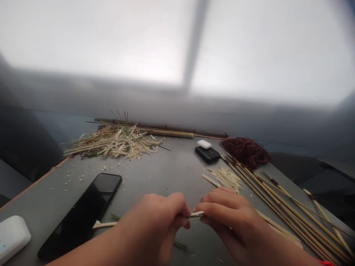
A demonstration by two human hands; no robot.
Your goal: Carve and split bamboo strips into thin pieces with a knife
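My left hand (159, 221) pinches a pale bamboo strip (196, 214) between thumb and forefinger, low in the middle of the view. A short length of it spans the gap to my right hand (231, 214), whose fingertips and thumb are closed on its other end. Left of my left wrist a pale strip end (105, 224) sticks out over the phone's edge; my hand hides whether it is the same strip. Just beyond my right hand lies a small pile of flat pale slivers (229, 177). Bits of green leaf lie under my hands.
A black phone (83, 210) and a white case (13, 236) lie at left. Behind are a heap of shavings (122, 140) and bamboo poles (166, 129). A black case (208, 154) with a white one (204, 144), dark red cord (246, 151) and several canes (280, 195) lie right.
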